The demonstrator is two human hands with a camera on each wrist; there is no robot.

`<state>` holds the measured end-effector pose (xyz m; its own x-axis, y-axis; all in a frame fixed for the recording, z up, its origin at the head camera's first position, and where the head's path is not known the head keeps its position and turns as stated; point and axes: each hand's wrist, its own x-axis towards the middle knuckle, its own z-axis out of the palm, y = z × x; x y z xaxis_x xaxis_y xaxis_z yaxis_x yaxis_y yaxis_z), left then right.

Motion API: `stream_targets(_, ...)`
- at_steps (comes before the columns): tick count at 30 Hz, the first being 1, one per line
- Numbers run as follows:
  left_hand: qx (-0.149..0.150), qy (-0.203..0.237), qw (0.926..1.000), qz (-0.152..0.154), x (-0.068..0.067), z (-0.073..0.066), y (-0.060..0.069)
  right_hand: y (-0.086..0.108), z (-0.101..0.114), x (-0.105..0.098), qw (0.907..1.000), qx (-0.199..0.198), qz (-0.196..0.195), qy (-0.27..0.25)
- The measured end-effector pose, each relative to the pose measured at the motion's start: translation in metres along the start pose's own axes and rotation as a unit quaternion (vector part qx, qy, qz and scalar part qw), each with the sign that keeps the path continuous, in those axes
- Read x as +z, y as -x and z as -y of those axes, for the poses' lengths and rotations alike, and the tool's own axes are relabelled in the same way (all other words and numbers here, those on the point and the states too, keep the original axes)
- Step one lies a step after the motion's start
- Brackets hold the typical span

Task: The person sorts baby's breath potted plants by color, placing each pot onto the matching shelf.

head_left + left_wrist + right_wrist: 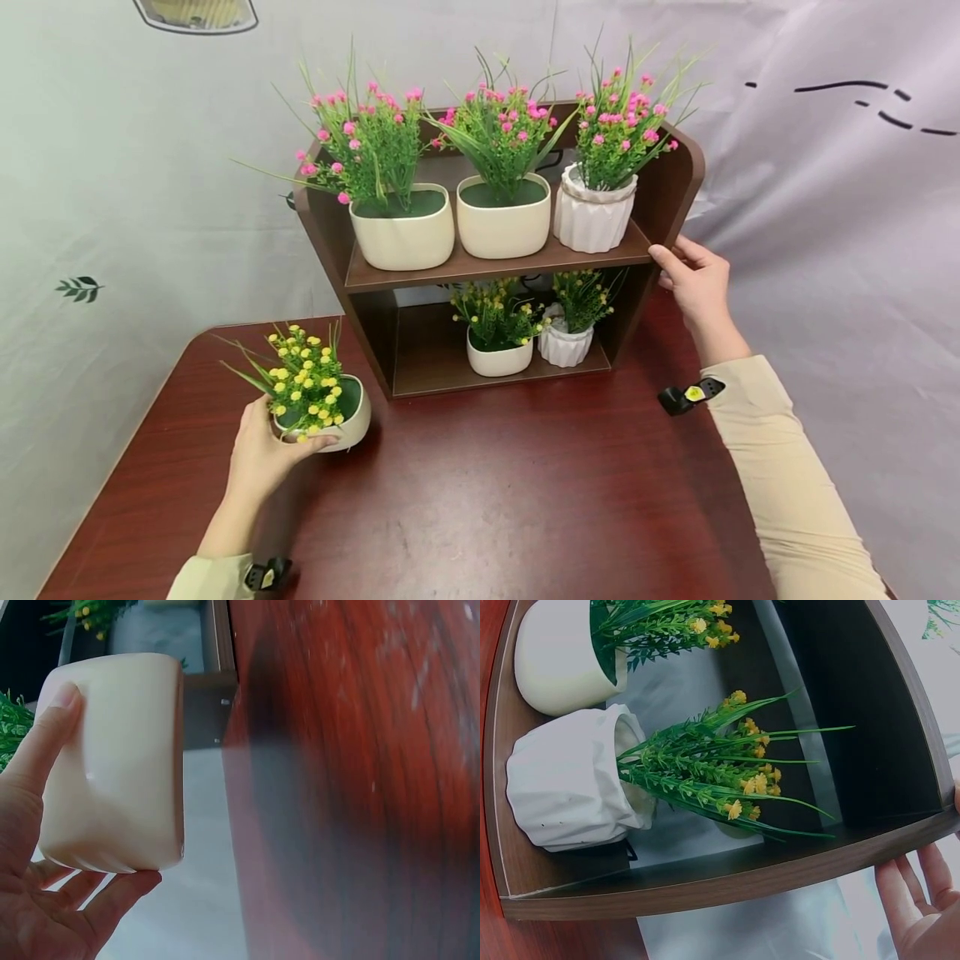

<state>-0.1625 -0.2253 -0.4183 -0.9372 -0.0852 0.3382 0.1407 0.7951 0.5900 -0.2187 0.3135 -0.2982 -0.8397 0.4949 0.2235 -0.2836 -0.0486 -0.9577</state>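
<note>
My left hand [258, 450] grips a cream oval flowerpot [358, 421] with yellow artificial flowers [303, 379], thumb along one side and fingers round the other. In the left wrist view, a gap and a shadow show between the flowerpot [120, 765] and the tabletop. At the right, my right hand [701, 279] holds the side panel of a dark brown two-tier shelf [517, 271], thumb at its front edge. Its fingers [895, 892] lie against the panel's outer face in the right wrist view.
Three pots with pink flowers [498, 221] line the upper tier. The lower tier bears a cream pot [498, 361] and a white ribbed pot [566, 346], both with yellow flowers. Everything stands on a reddish-brown table [487, 492] before a pale cloth backdrop [187, 167].
</note>
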Motion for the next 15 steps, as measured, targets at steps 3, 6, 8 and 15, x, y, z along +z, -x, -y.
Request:
stream_targets(3, 0.001, 0.006, 1.0, 0.001, 0.003, -0.005, 0.004, 0.0, -0.001, 0.001, 1.0, 0.002, 0.001, 0.003)
stream_targets(6, 0.008, 0.009, 0.9999, 0.0, 0.007, -0.01, 0.006, 0.001, -0.001, 0.002, 1.0, 0.001, 0.002, 0.002)
stream_targets(8, 0.013, 0.009, 0.9999, 0.0, 0.011, -0.014, 0.007, 0.0, 0.0, 0.002, 1.0, -0.001, 0.0, -0.001)
stream_targets(15, 0.006, 0.052, 0.9986, 0.009, 0.029, -0.027, 0.012, 0.001, 0.0, 0.0, 1.0, -0.005, -0.001, -0.007)
